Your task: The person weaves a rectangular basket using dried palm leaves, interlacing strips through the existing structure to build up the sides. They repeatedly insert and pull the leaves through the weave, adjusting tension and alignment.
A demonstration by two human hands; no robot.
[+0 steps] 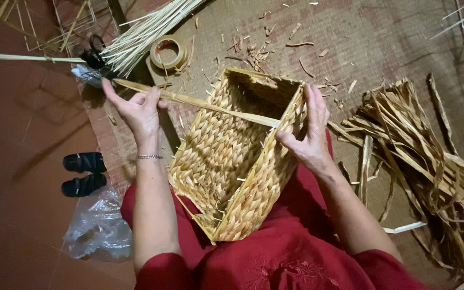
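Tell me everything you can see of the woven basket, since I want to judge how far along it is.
The basket is rectangular, plaited from pale straw-coloured fibre in a braided pattern. It lies tilted on the person's lap, its open mouth facing away, towards the mat. The right hand grips its rim at one corner. A long flat strip runs from that rim across the opening to the left hand, which holds it taut. Loose fibre ends stick out along the sides.

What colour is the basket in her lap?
Pale straw-gold, woven in a braided pattern; head view.

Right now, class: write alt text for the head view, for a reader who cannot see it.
A left hand pulls a long flat straw strip taut while the right hand steadies a woven rectangular basket on a red-clothed lap.
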